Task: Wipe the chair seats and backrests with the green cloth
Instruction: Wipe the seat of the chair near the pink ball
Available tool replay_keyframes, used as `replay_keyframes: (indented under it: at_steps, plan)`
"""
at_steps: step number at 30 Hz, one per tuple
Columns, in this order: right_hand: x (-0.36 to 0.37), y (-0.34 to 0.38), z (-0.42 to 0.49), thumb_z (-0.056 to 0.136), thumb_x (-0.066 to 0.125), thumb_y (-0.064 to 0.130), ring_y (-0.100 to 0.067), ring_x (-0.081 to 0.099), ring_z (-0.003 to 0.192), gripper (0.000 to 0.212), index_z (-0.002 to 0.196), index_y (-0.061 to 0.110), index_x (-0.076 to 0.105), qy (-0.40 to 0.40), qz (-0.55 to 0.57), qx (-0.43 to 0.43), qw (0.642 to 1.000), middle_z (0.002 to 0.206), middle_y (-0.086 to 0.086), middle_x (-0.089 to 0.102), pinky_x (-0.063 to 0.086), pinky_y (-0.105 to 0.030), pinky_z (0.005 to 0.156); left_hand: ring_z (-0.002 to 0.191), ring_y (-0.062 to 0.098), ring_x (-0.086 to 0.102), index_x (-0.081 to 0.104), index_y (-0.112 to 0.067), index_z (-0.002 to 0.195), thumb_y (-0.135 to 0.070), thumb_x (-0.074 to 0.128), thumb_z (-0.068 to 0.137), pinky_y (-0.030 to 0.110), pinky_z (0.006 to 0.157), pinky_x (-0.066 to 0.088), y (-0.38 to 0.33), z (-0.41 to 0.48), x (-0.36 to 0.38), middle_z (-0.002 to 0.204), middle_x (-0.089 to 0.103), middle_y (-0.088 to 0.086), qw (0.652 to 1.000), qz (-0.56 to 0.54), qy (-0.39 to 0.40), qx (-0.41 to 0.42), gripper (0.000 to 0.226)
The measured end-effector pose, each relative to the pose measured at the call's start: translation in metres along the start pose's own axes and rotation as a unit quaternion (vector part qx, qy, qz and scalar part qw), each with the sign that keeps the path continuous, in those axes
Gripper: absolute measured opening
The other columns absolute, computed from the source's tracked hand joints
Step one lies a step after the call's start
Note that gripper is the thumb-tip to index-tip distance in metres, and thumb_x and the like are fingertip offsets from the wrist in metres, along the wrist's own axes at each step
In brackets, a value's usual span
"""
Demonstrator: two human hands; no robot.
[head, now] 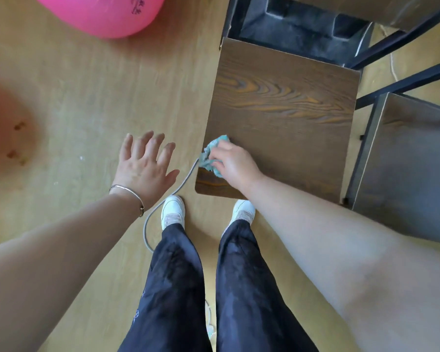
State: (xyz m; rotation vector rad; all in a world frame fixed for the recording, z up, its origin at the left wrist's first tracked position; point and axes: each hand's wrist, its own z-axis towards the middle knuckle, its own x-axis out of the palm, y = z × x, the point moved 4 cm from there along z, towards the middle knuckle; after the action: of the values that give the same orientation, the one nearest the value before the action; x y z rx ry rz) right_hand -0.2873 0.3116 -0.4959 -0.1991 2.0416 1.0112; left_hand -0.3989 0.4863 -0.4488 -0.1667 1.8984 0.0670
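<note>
Bunched in our right hand (233, 162), the green cloth (210, 156) presses the seat (285, 118) at its near corner, left hand (144, 162) spread empty, so most of this seat, we reckon, awaits wiping.

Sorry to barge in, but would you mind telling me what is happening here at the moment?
A person stands over a dark wooden chair seat and wipes it. The right hand grips the bunched green cloth and presses it onto the seat's near left corner. The left hand is spread open above the floor and holds nothing. A second chair stands just to the right, and a grey cable lies on the floor beside the left shoe.
</note>
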Motion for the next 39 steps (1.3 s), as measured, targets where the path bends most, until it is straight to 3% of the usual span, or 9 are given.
replay_keyframes:
  at_steps: [6, 10, 13, 16, 21, 25, 29, 33, 39]
  plan:
    - [0.044, 0.016, -0.055, 0.082, 0.061, 0.009, -0.032, 0.057, 0.074, 0.006, 0.082, 0.003, 0.064, 0.012, -0.01, -0.035, 0.999, 0.085, -0.011, 0.055, 0.049, -0.04, 0.057, 0.138, 0.035, 0.028, 0.045, -0.014, 0.138, -0.049, 0.054, 0.088, 0.058, 0.115, 0.015, 0.005, -0.011, -0.004, 0.144, 0.042, 0.013, 0.998, 0.036, 0.019, 0.048, 0.061]
    - [0.028, 0.01, -0.066, 0.085, 0.064, 0.01, -0.026, 0.055, 0.078, 0.005, 0.083, 0.005, 0.065, -0.061, 0.054, 0.06, 0.995, 0.089, -0.004, 0.055, 0.045, -0.035, 0.063, 0.137, 0.035, 0.029, 0.047, -0.013, 0.137, -0.048, 0.057, 0.087, 0.059, 0.114, 0.017, 0.001, -0.01, -0.012, 0.143, 0.043, 0.013, 0.995, 0.063, 0.023, 0.08, 0.061]
    - [0.0, -0.023, -0.098, 0.082, 0.069, 0.009, -0.016, 0.049, 0.072, 0.006, 0.078, 0.006, 0.066, -0.189, 0.128, 0.175, 0.958, 0.082, 0.006, 0.048, 0.038, -0.028, 0.06, 0.136, 0.036, 0.032, 0.049, -0.012, 0.135, -0.046, 0.06, 0.086, 0.059, 0.113, 0.019, -0.01, -0.008, -0.014, 0.142, 0.044, 0.014, 0.992, 0.072, 0.021, 0.106, 0.061]
    - [-0.029, -0.071, -0.148, 0.083, 0.071, 0.011, -0.013, 0.05, 0.071, 0.003, 0.083, 0.008, 0.069, -0.259, 0.144, 0.292, 0.909, 0.083, 0.008, 0.05, 0.033, -0.017, 0.059, 0.135, 0.037, 0.033, 0.05, -0.011, 0.135, -0.045, 0.061, 0.085, 0.059, 0.113, 0.019, -0.029, -0.005, -0.013, 0.141, 0.045, 0.015, 0.988, 0.069, 0.021, 0.135, 0.061]
    - [-0.065, -0.145, -0.227, 0.084, 0.07, 0.01, -0.017, 0.056, 0.077, 0.005, 0.086, 0.006, 0.069, -0.333, 0.13, 0.403, 0.842, 0.089, 0.001, 0.055, 0.042, -0.02, 0.07, 0.13, 0.041, 0.038, 0.052, -0.01, 0.132, -0.039, 0.069, 0.08, 0.062, 0.112, 0.021, -0.076, 0.002, -0.01, 0.134, 0.049, 0.018, 0.98, 0.043, 0.0, 0.194, 0.062]
    - [-0.065, -0.182, -0.253, 0.083, 0.07, 0.009, -0.018, 0.055, 0.078, 0.006, 0.084, 0.004, 0.068, -0.348, 0.122, 0.446, 0.816, 0.088, -0.003, 0.054, 0.034, -0.005, 0.062, 0.127, 0.043, 0.042, 0.055, -0.009, 0.129, -0.035, 0.075, 0.077, 0.062, 0.11, 0.024, -0.101, 0.011, -0.007, 0.131, 0.051, 0.019, 0.974, 0.031, -0.026, 0.222, 0.062]
    - [-0.054, -0.191, -0.246, 0.083, 0.069, 0.009, -0.017, 0.053, 0.079, 0.005, 0.085, 0.005, 0.068, -0.348, 0.138, 0.456, 0.807, 0.091, -0.002, 0.054, 0.033, -0.015, 0.062, 0.131, 0.04, 0.039, 0.053, -0.011, 0.13, -0.04, 0.066, 0.084, 0.06, 0.11, 0.025, -0.116, 0.02, -0.007, 0.136, 0.048, 0.017, 0.971, 0.031, -0.031, 0.234, 0.056]
    - [-0.047, -0.189, -0.237, 0.085, 0.068, 0.01, -0.015, 0.053, 0.083, 0.004, 0.087, 0.007, 0.068, -0.342, 0.137, 0.469, 0.803, 0.098, -0.004, 0.059, 0.032, -0.015, 0.066, 0.132, 0.039, 0.038, 0.052, -0.011, 0.131, -0.041, 0.068, 0.081, 0.059, 0.112, 0.024, -0.137, 0.027, -0.011, 0.137, 0.049, 0.016, 0.969, 0.024, -0.036, 0.244, 0.06]
    - [-0.042, -0.176, -0.228, 0.088, 0.068, 0.016, -0.021, 0.061, 0.089, 0.006, 0.091, 0.01, 0.069, -0.313, 0.133, 0.48, 0.809, 0.103, -0.007, 0.065, 0.049, -0.029, 0.077, 0.131, 0.039, 0.038, 0.052, -0.011, 0.131, -0.041, 0.067, 0.083, 0.06, 0.111, 0.024, -0.157, 0.036, -0.018, 0.135, 0.049, 0.016, 0.964, 0.007, -0.06, 0.259, 0.059]
